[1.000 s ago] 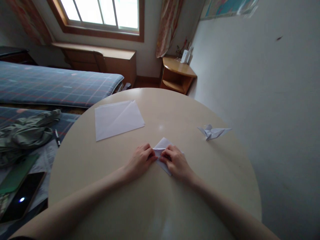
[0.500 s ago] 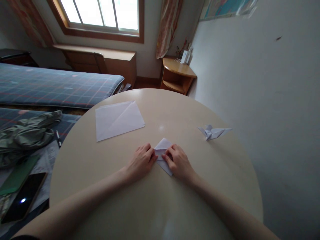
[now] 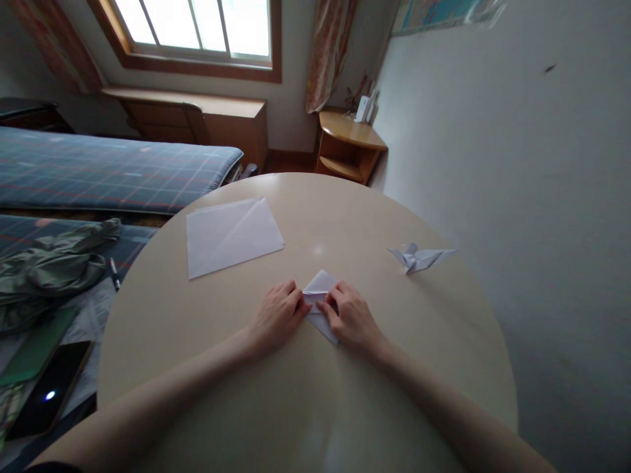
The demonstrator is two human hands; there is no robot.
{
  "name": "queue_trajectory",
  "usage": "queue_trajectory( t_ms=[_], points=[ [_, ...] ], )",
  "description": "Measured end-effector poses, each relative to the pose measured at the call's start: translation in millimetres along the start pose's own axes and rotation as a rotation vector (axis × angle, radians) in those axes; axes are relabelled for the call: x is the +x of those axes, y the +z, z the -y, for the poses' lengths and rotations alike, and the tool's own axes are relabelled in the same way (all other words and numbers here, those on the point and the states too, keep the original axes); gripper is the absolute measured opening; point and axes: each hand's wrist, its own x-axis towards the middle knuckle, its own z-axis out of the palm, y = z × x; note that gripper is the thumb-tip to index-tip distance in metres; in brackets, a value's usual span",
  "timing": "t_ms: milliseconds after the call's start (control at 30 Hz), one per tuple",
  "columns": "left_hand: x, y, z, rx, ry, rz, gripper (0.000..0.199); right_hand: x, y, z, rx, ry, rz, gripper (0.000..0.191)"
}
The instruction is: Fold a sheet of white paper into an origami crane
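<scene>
A small folded white paper [image 3: 320,282] lies on the round cream table [image 3: 345,217], between my two hands. My left hand [image 3: 280,311] pinches its left edge, fingers curled together. On the right side, my right hand [image 3: 352,318] grips the paper with thumb and fingers, the thumb tip resting near its middle. A pointed upper corner and a lower corner of the paper stick out past the fingers. Parts of the folds are hidden under the fingertips.
Several white sheets [image 3: 234,238] lie at the table's back left. A folded paper bird [image 3: 419,259] stands at the right. Left of the table are a phone [image 3: 50,391], a green folder [image 3: 37,348], a pen [image 3: 115,274] and a grey-green cloth [image 3: 59,263].
The view has shifted very slightly. Both hands keep almost the same hold on the folded paper, with no clear change in its shape.
</scene>
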Motion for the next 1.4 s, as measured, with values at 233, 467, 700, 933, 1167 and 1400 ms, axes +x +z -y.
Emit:
queue_trajectory(
  t_ms=[233, 467, 700, 933, 1167, 1400],
  points=[
    [0, -1.3, 0, 0.046, 0.025, 0.009, 0.020, -1, 1, -1, -0.030, -0.004, 0.007, 0.014],
    [0, -2.5, 0, 0.070, 0.045, 0.030, 0.021, -3, 0, 3, -0.060, -0.016, -0.017, 0.012],
    [1, -7.4, 2, -0.023, -0.029, 0.013, 0.017, -2, -3, 0, -0.093, 0.029, -0.032, 0.010],
    [1, -13.8, 10, -0.005, -0.121, -0.020, 0.024, 0, -9, -11, -0.059, 0.064, 0.020, 0.015],
    [-1, -15.8, 27, -0.040, -0.031, -0.056, 0.034, 6, -25, -27, 0.013, 0.157, 0.147, 0.017],
    [-5, -9.7, 27, -0.368, 0.366, 0.050, 0.041, 8, -33, -37, 0.081, 0.069, 0.183, 0.015]
  ],
)
